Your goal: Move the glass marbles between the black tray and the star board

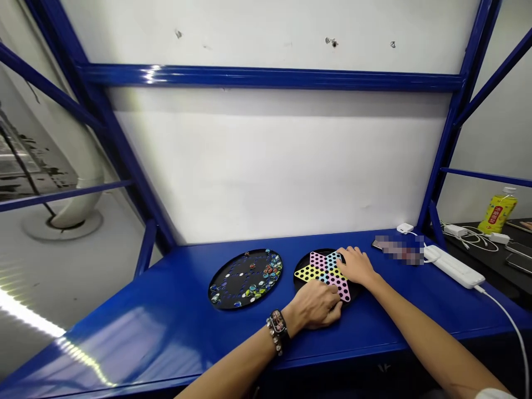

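A round black game board with a star of yellow, pink and blue holes [320, 269] lies on the blue shelf [174, 321]. My left hand [316, 305], with a beaded bracelet on its wrist, rests at the board's near edge, fingers curled against it. My right hand [356, 266] lies on the board's right side, fingers bent over its rim. Left of it sits a round black tray [245, 278] holding several coloured glass marbles. Whether either hand holds a marble is hidden.
A white power strip [453, 267] with its cable lies at the right of the shelf, a white plug [404, 228] behind it. Blue rack posts stand at both sides. On a dark table far right are a yellow bottle [497, 210], chargers and phones.
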Tool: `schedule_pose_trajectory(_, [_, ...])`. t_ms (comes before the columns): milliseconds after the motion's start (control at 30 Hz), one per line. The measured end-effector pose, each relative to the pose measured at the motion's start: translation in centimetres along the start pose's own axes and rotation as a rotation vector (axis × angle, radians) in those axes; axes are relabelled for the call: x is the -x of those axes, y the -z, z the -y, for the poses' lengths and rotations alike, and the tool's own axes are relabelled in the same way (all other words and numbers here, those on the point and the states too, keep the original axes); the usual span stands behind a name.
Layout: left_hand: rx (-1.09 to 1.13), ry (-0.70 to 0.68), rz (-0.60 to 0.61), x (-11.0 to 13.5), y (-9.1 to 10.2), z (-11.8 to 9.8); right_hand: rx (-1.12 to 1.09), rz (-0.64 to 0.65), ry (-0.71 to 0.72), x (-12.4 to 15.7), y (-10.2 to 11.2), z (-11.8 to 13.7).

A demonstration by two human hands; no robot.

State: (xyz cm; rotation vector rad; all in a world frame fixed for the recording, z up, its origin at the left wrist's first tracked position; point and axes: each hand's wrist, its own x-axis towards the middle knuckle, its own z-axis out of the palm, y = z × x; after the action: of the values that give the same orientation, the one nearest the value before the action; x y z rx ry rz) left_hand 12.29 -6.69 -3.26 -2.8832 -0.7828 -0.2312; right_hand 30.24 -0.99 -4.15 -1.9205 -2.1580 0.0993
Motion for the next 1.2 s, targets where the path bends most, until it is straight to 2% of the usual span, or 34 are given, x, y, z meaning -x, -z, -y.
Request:
schedule_pose_trajectory(200, [-0.063, 0.000, 0.032, 0.18, -0.07, -0.05, -0.018, 0.005, -0.004, -0.01, -0.03, -0.03])
schedule_pose_trajectory(467, [-0.135, -0.027, -0.008, 0.30, -0.20, -0.41, -0.039, 0.016, -0.002, -0.02, -0.16, -0.13])
schedule_pose_trajectory(833, [-0.066, 0.010, -0.008, 0.18, 0.17, -0.64, -0.052, 0.014, -0.001, 0.03, 0.02, -0.16])
schedule_pose_trajectory(1200, [0.001, 0.029, -0.020, 0.12, -0.27, -0.41, -0.048, 0.010, 0.008, -0.06, -0.23, -0.41])
